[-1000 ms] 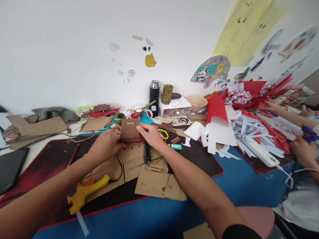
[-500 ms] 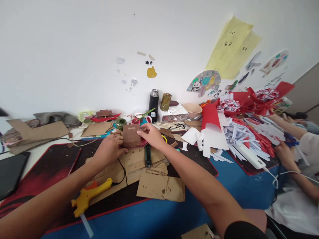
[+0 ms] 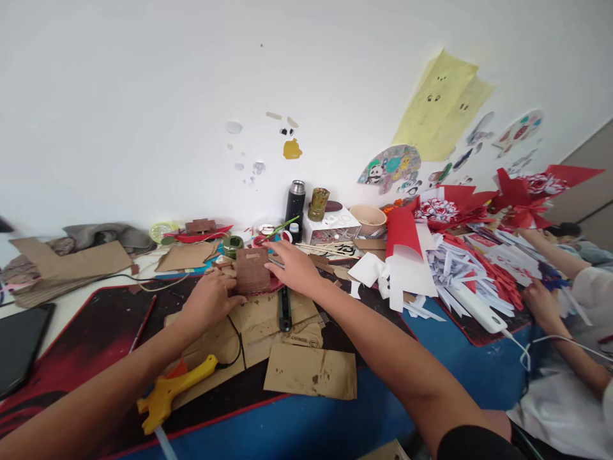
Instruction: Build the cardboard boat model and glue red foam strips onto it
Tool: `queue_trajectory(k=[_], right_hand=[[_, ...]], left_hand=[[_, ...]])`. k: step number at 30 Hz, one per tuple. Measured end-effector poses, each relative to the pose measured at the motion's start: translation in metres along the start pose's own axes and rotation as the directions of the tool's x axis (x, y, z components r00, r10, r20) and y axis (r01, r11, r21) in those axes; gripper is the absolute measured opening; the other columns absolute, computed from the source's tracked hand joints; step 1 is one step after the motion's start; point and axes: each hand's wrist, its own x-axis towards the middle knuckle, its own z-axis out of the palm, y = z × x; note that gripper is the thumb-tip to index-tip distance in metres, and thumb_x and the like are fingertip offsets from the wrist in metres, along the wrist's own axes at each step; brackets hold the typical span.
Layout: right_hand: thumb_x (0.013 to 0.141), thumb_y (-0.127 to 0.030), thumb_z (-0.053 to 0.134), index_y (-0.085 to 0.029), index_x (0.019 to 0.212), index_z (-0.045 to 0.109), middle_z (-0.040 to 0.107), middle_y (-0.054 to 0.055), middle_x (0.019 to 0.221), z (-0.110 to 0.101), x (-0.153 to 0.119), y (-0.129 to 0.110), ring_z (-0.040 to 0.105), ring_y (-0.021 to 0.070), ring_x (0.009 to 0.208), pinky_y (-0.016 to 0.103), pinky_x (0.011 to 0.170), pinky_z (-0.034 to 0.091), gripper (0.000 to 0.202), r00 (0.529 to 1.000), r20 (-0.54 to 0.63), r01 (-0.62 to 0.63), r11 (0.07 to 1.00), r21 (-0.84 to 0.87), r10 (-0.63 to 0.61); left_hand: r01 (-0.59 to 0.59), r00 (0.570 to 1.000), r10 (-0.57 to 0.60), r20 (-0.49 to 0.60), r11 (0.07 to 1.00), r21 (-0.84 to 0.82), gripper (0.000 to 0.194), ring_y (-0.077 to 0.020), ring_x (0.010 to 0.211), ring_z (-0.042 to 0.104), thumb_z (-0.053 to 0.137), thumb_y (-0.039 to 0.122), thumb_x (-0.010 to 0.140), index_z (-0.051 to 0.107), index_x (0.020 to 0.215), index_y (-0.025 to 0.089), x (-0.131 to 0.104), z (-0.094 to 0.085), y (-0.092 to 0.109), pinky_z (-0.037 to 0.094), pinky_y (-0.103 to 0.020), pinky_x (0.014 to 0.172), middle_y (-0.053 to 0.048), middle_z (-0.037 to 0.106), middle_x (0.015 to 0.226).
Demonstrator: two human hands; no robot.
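Tablet-like black slab [image 3: 25, 348] lies far left of the hands, with folded cardboard [image 3: 71, 271] beyond it. A yellow glue gun [image 3: 179, 390] rests below the left hand [image 3: 211, 297], nearer the wearer. That hand is half curled at the left edge of a flat brown piece [image 3: 253, 271], its thumb by the lower corner; whether it grips I cannot tell. The piece stands tilted up between both hands, above brown-stained cardboard [image 3: 256, 316] on the table [image 3: 440, 358]. A dark-handled tool [image 3: 285, 310] lies just below the right hand [image 3: 297, 271], whose thumb is at the piece's right edge, the forefinger raised apart from it; its hold is unclear too. Beyond this hand stands a black flask [image 3: 295, 203], then a white box [image 3: 330, 229]. Farther right come a curled red sheet [image 3: 405, 235], a heap of paper strips [image 3: 454, 265] and a co-worker's hand [image 3: 541, 300].
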Motion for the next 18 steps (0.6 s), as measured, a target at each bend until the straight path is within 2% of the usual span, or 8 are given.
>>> queue_trajectory(k=[4, 9, 13, 18], right_hand=[[0.113, -0.019, 0.062, -0.019, 0.146, 0.073, 0.072, 0.015, 0.143, -0.001, 0.003, 0.002, 0.068, 0.0284, 0.130, 0.042, 0.109, 0.055, 0.035, 0.993, 0.074, 0.099, 0.991, -0.092, -0.093], [0.108, -0.002, 0.052, -0.016, 0.153, 0.069, 0.072, 0.017, 0.141, -0.004, 0.006, 0.011, 0.066, 0.0290, 0.129, 0.042, 0.108, 0.055, 0.050, 0.970, 0.183, 0.200, 0.948, -0.246, -0.158], [0.108, -0.013, 0.062, -0.015, 0.157, 0.065, 0.069, 0.020, 0.146, -0.002, 0.004, 0.011, 0.066, 0.0333, 0.127, 0.050, 0.108, 0.057, 0.049, 0.957, 0.208, 0.255, 0.926, -0.278, -0.201], [0.105, -0.017, 0.068, -0.014, 0.151, 0.067, 0.073, 0.019, 0.136, 0.006, 0.006, 0.008, 0.068, 0.0345, 0.121, 0.052, 0.106, 0.058, 0.046, 0.961, 0.192, 0.252, 0.912, -0.322, -0.198]], left_hand=[[0.006, 1.000, -0.006, 0.013, 1.000, 0.004, 0.014, -0.0348, 0.100, 0.072, 0.080, 0.040, 0.087, 0.082, 0.081, 0.028, 0.001, -0.001, -0.001, 0.054, -0.046, 0.091, -0.009, 0.083, 0.092], [-0.030, 0.999, 0.031, 0.036, 0.999, -0.022, 0.011, -0.0313, 0.100, 0.072, 0.083, 0.038, 0.085, 0.080, 0.080, 0.028, 0.003, -0.005, -0.004, 0.054, -0.044, 0.095, -0.006, 0.083, 0.091], [-0.055, 0.997, 0.057, 0.057, 0.998, -0.035, 0.011, -0.0300, 0.095, 0.071, 0.084, 0.032, 0.085, 0.078, 0.077, 0.026, 0.003, -0.008, -0.006, 0.052, -0.043, 0.091, -0.005, 0.082, 0.087], [-0.072, 0.996, 0.074, 0.049, 0.997, -0.042, 0.012, -0.0296, 0.096, 0.071, 0.083, 0.029, 0.087, 0.077, 0.078, 0.026, 0.000, -0.008, -0.007, 0.051, -0.043, 0.092, -0.005, 0.082, 0.089]])
